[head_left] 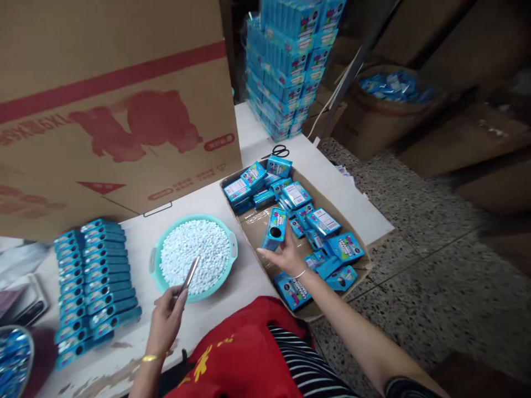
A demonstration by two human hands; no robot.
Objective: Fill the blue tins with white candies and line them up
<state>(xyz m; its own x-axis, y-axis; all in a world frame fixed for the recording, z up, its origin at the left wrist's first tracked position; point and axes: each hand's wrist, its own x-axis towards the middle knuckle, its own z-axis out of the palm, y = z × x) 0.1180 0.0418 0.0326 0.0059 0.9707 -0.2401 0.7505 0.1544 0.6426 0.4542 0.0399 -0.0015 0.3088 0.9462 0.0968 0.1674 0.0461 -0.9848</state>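
My right hand (286, 255) grips a small blue box (274, 229), holding it upright over the cardboard tray (255, 224) of loose blue boxes on the bench (244, 282). My left hand (166, 320) is closed around a metal scoop (191, 273), whose tip reaches over the rim of the teal basin (155, 260) of white pellets. Rows of filled boxes (93, 287) lie to the left of the basin.

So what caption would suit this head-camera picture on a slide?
Right hand lifts a blue box from a cardboard tray; left hand holds a metal scoop over a basin of white pellets.
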